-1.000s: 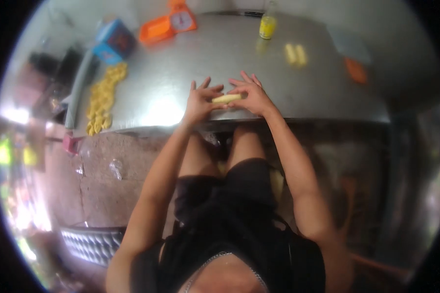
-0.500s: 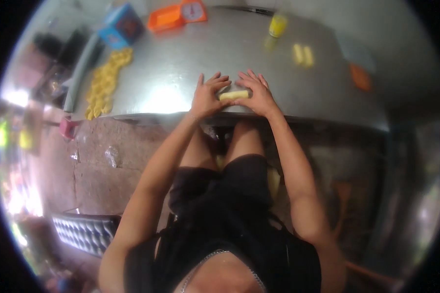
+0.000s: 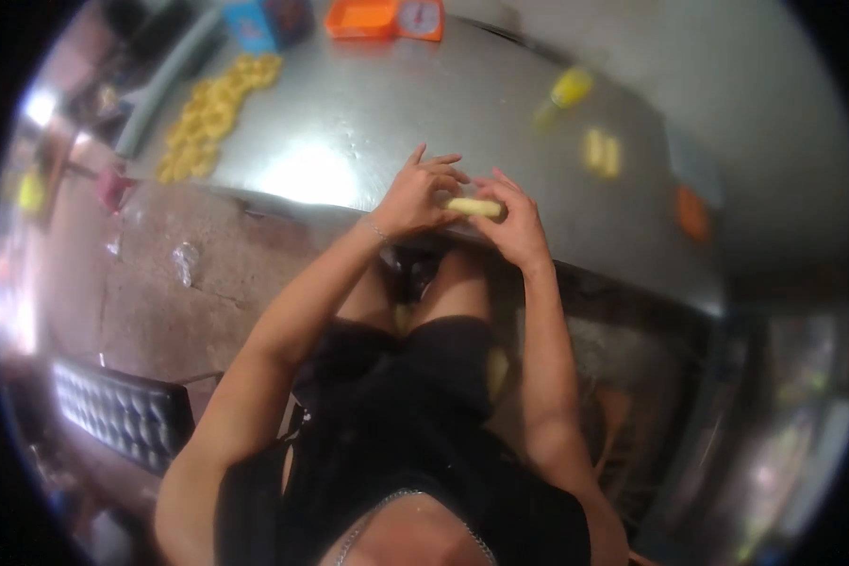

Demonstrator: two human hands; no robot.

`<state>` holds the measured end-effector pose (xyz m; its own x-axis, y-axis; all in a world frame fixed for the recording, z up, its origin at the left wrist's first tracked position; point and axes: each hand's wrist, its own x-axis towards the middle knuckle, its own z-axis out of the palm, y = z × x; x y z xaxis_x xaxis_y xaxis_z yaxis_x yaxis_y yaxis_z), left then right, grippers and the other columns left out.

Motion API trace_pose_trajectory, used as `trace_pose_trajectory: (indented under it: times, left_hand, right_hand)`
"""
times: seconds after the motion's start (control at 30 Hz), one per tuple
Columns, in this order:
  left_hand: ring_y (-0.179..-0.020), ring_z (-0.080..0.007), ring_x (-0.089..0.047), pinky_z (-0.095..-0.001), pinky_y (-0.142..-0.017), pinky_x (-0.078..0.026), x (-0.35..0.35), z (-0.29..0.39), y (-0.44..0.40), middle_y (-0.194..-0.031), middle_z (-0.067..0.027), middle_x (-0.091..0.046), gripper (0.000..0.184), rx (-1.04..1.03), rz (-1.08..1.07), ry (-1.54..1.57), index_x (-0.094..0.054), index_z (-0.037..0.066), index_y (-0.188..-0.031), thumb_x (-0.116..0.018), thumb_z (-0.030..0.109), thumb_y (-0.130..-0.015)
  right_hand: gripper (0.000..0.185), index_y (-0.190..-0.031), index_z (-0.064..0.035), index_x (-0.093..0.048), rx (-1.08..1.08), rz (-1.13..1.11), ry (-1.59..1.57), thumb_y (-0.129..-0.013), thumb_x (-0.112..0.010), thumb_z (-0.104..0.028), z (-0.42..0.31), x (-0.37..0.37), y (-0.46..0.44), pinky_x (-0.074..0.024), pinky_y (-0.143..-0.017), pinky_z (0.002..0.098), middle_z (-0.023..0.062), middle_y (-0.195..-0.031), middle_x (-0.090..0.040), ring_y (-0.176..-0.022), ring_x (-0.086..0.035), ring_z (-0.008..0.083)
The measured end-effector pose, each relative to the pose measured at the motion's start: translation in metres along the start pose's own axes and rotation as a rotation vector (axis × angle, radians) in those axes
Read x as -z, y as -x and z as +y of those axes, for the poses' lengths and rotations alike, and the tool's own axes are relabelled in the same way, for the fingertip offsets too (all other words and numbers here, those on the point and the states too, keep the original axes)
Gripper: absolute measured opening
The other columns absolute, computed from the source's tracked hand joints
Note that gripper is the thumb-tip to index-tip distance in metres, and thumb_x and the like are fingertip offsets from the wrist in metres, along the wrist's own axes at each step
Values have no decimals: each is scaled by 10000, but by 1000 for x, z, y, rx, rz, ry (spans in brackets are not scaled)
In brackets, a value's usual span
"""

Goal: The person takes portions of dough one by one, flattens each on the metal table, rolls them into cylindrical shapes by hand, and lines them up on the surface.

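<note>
A short pale yellow roll [image 3: 474, 207], which looks like dough, is held between my hands close to the table's near edge. My left hand [image 3: 417, 196] has its thumb and fingers around the left end, with the other fingers bent above it. At the opposite end, my right hand [image 3: 519, 219] grips the roll between thumb and fingers. Two similar pale yellow rolls [image 3: 602, 153] lie side by side on the metal table [image 3: 396, 104], to the right. Many flattened, round yellow pieces [image 3: 212, 108] sit in a band at the table's left side.
Along the back are a blue box [image 3: 252, 24], an orange tray [image 3: 360, 17] and an orange scale [image 3: 420, 17]. A yellow container [image 3: 572, 87] lies near the back right. Further right is an orange object [image 3: 692, 213]. A black tufted seat [image 3: 123, 415] stands behind on the left.
My view has turned, so the table appears slanted. The roll, between both hands, is now tilted slightly down to the right, and my fingers have closed in more around it.
</note>
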<state>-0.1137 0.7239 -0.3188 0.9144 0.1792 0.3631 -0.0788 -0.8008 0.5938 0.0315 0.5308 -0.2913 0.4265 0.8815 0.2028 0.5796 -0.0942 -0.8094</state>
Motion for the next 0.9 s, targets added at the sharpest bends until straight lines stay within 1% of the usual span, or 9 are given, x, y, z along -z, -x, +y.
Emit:
trace_pose_trajectory:
  times: [0.13,0.2,0.23,0.27,0.33,0.47,0.5,0.67,0.9]
  left_hand:
    - [-1508,-287,-508,-670,-1321,-157,2,-3,-4,-1428,-41,-707,513,19,-72,-136,-800,143,-1189,-955,320,-733]
    - [-1527,-262,-489,-601,-1323,-225,-4,-11,7,-1480,-103,-669,798,18,167,238,-668,66,-1441,-963,346,-754]
    - [-1549,-262,-454,-523,-1314,-285,3,-15,13,-1562,-159,-593,906,49,203,376,-493,-12,-1581,-905,365,-867]
    - [-1549,-262,-454,-523,-1314,-285,1,-17,14,-1562,-159,-593,906,60,205,379,-493,-12,-1581,-905,365,-867]
    - [-1569,-304,-410,-473,-1304,-303,-3,-21,14,-1639,-217,-487,763,247,508,981,-464,-33,-1589,-805,286,-986]
    - [-1574,-338,-390,-460,-1298,-299,-1,-20,12,-1661,-234,-443,689,257,577,994,-400,-46,-1616,-641,337,-1097]
    - [-1611,-317,-317,-492,-1311,-290,0,-23,13,-1705,-186,-371,730,239,547,958,-365,-16,-1640,-567,454,-1119]
    - [-1639,-325,-244,-499,-1328,-238,-2,-23,12,-1754,-177,-275,816,216,580,954,-291,-6,-1673,-504,553,-1118]
    - [-1633,-312,-259,-480,-1328,-232,1,-20,15,-1768,-170,-255,734,218,543,919,-374,3,-1639,-506,514,-1129]
  right_hand:
    - [413,-1165,-65,-729,53,-16,309,-788,-872,-154,4,-2,2,-316,-1263,532,183,-1476,-654,-1510,-459,434]
    - [660,-1402,-40,-648,72,114,304,-798,-874,-181,4,-11,13,-297,-1266,551,230,-1543,-582,-1503,-453,449]
    - [868,-1573,10,-489,52,129,485,-850,-869,-283,-17,-13,21,-263,-1279,579,249,-1606,-509,-1526,-429,446]
    - [868,-1573,10,-489,49,118,483,-850,-869,-283,-27,-20,27,-263,-1279,579,249,-1606,-509,-1526,-429,446]
    - [905,-1593,52,-440,140,177,623,-925,-796,-443,-42,-41,32,-215,-1290,618,254,-1628,-484,-1554,-388,450]
    - [950,-1607,86,-391,59,71,756,-998,-634,-601,-28,-79,7,-134,-1310,626,287,-1683,-388,-1614,-266,449]
    - [960,-1609,90,-386,20,54,767,-1015,-580,-639,-21,-79,-10,-98,-1315,626,295,-1704,-345,-1627,-235,438]
    - [989,-1668,30,-322,-172,18,752,-1046,-410,-733,13,-62,-134,-43,-1320,620,281,-1756,-235,-1655,-159,420]
    - [993,-1681,12,-303,-176,-6,774,-1045,-397,-745,33,-50,-186,-47,-1318,623,280,-1763,-213,-1652,-148,445]
